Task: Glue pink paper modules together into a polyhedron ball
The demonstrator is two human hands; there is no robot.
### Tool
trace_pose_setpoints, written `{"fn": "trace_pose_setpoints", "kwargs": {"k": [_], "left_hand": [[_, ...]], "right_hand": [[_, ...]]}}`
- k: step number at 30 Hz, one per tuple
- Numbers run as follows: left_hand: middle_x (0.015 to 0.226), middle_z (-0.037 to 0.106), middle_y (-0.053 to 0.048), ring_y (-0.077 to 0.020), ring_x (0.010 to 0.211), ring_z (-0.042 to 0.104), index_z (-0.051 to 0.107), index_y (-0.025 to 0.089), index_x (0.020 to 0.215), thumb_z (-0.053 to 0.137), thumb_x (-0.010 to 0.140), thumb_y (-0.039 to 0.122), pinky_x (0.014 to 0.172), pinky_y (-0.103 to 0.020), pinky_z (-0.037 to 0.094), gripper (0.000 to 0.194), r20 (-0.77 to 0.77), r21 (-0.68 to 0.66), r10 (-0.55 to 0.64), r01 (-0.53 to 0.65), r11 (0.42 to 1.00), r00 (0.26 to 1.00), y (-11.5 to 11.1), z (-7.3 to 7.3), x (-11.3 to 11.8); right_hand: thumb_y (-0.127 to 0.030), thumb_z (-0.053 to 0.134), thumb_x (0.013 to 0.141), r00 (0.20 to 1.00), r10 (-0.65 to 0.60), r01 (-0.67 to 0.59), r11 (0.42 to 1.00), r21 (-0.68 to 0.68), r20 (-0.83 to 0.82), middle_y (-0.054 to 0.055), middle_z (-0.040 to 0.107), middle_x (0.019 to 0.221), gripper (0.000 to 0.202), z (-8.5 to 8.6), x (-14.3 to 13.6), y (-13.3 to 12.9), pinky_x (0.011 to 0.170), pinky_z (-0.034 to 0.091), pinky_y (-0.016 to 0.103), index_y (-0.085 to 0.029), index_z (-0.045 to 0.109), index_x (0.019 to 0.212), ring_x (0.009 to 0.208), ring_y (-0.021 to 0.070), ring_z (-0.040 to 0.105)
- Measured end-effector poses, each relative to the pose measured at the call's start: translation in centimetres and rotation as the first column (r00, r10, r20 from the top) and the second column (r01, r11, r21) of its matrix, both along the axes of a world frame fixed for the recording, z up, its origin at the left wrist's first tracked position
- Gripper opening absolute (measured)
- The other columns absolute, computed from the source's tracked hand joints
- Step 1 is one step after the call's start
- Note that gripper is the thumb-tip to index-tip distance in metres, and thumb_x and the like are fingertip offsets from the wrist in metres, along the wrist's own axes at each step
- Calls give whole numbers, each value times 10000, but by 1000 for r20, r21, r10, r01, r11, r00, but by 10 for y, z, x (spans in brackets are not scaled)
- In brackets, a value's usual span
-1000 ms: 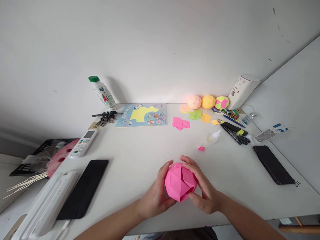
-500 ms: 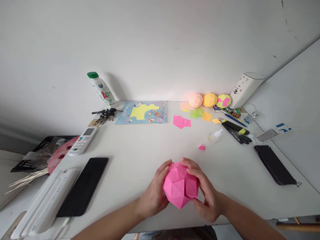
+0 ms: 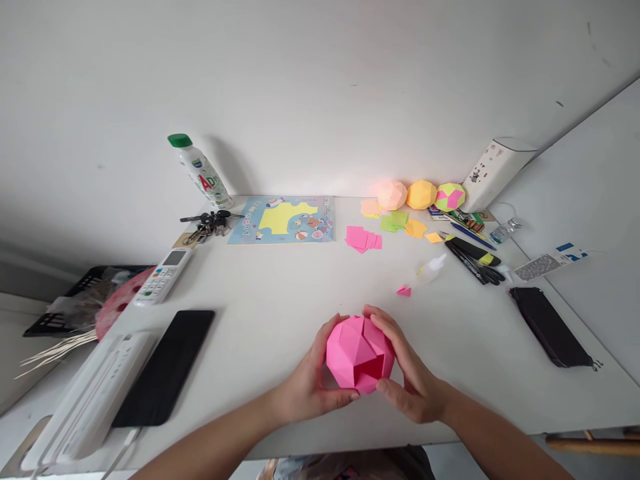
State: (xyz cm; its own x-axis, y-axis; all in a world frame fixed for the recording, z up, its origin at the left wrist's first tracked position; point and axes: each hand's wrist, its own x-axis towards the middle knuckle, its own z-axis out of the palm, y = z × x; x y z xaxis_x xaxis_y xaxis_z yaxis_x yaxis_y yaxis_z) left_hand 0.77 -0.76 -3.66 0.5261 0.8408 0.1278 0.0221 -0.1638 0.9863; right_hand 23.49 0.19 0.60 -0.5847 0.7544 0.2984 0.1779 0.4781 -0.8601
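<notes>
A pink folded-paper ball (image 3: 350, 353) is held between my two hands above the table's front edge. Its faces are triangular and pointed, and a dark gap opens in the lower front. My left hand (image 3: 311, 380) curves around its left side, thumb beneath. On the right side, my right hand (image 3: 413, 373) has fingers over the top and the thumb at the gap's lower edge. A small folded pink paper piece (image 3: 404, 291) lies beyond the ball, beside a clear glue bottle (image 3: 433, 268).
Pink paper squares (image 3: 363, 238), green squares (image 3: 394, 221) and finished paper balls (image 3: 421, 195) lie toward the wall. Pens and scissors (image 3: 493, 274) and a black pouch (image 3: 547, 327) sit right. A black phone (image 3: 165, 367), remote (image 3: 163, 277), keys (image 3: 213, 225) and bottle (image 3: 203, 170) stand left.
The pink paper ball has turned in my hands, so the gap now shows wide at the lower front. My left thumb has come forward under the ball.
</notes>
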Motion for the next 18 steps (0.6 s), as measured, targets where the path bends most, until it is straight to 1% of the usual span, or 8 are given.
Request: {"fn": "trace_pose_setpoints", "kwargs": {"k": [4,7,10,14,18], "left_hand": [[1554,252,-183,-379,1416,292,107,271,1522,648,849,524,1147,-547,275,899,140,-185,-30,56,981,990,1,1,-2],[1528,296,-195,-385,1385,340,181,241,1508,609,853,574,1118,-540,321,850,188,-270,-26,77,960,982,2,3,-2],[1516,311,-184,-374,1366,364,191,249,1504,620,847,573,1103,-518,345,849,196,-301,-12,72,951,981,3,5,-1],[1520,315,-158,-344,1368,361,153,281,1514,647,838,553,1112,-477,340,880,186,-306,6,52,951,983,3,5,-2],[1507,338,-160,-334,1337,405,119,291,1524,670,830,532,1096,-465,362,919,194,-332,8,58,941,981,1,6,-2]], "right_hand": [[-415,440,978,999,-43,43,996,-77,5,106,139,1605,647,0,-1,0,1164,311,492,-287,119,1525,1481,296,171],[-429,438,984,999,-49,49,996,-79,10,94,163,1598,626,1,-2,1,1163,324,472,-307,135,1519,1483,279,170],[-430,435,985,999,-40,41,997,-68,15,94,171,1596,621,1,-2,1,1166,321,470,-302,143,1517,1482,281,174],[-410,442,982,1000,-21,23,997,-77,23,85,145,1608,648,-1,-1,0,1179,297,467,-299,111,1528,1488,278,153],[-377,451,978,1000,-10,12,997,-81,28,80,122,1618,670,-2,0,0,1186,275,479,-297,87,1534,1490,277,142]]}}
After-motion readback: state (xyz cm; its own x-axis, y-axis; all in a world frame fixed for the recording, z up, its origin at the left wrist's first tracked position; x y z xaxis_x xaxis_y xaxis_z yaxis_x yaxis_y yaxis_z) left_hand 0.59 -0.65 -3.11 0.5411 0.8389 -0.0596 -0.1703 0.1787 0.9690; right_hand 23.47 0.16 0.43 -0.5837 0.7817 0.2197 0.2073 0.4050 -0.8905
